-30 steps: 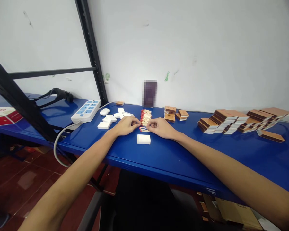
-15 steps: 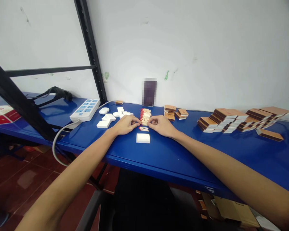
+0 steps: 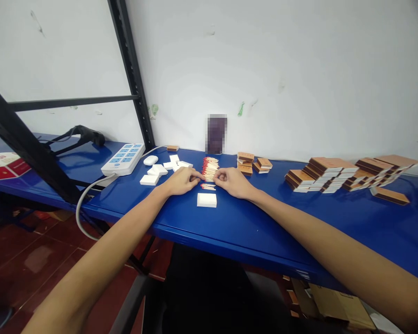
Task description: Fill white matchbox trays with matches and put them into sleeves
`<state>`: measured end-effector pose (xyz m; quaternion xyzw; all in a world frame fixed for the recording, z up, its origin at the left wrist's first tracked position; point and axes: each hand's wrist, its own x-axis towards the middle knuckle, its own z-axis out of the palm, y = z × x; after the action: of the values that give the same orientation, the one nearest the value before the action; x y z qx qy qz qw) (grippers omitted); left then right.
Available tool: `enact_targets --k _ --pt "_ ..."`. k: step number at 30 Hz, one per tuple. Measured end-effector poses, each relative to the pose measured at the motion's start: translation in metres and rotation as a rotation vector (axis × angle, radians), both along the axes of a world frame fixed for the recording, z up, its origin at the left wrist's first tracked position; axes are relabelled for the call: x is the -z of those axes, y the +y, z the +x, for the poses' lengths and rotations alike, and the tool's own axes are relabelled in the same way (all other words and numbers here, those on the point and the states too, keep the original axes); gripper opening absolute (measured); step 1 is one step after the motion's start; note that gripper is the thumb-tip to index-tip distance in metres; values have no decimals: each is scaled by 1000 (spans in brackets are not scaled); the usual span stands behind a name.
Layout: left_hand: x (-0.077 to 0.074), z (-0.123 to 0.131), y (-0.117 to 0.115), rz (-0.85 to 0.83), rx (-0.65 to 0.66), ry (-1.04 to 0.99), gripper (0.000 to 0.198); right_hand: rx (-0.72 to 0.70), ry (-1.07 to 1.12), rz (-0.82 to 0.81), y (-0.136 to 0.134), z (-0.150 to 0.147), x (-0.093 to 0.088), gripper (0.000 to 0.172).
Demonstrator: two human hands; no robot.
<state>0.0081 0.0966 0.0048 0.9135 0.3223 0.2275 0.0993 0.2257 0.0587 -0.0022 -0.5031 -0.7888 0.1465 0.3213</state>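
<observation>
A pile of red-headed matches (image 3: 211,168) lies in the middle of the blue table. My left hand (image 3: 181,181) is closed at the red heads, with its thumb and forefinger on the near left edge of the pile. From the opposite side my right hand (image 3: 234,182) pinches at the bare stick ends; exactly how many matches lie between the fingertips is too small to see. Just in front of the pile sits a small separate row of matches (image 3: 208,187). Nearer to me is a white matchbox tray (image 3: 206,200), lying flat.
Several white matchbox trays (image 3: 157,170) lie left of my hand, beside a white power strip (image 3: 122,159) and a white mouse-like object (image 3: 151,160). Brown matchboxes (image 3: 245,157) stand behind my right hand; larger stacks of matchboxes (image 3: 325,169) are farther right. A black metal post (image 3: 132,69) rises at left.
Both hands stay at the near end of the match pile. My left forefinger reaches slightly straighter along the match heads; the right fingers have barely shifted.
</observation>
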Motion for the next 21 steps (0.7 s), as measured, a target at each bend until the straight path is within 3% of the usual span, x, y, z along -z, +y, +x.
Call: enact_targets --k 9,21 --pt "1 0 0 12 18 -4 33 41 -14 -26 -1 -1 -3 12" --pt "-1 1 -3 5 30 -6 31 -14 25 -96 -3 -4 -5 19"
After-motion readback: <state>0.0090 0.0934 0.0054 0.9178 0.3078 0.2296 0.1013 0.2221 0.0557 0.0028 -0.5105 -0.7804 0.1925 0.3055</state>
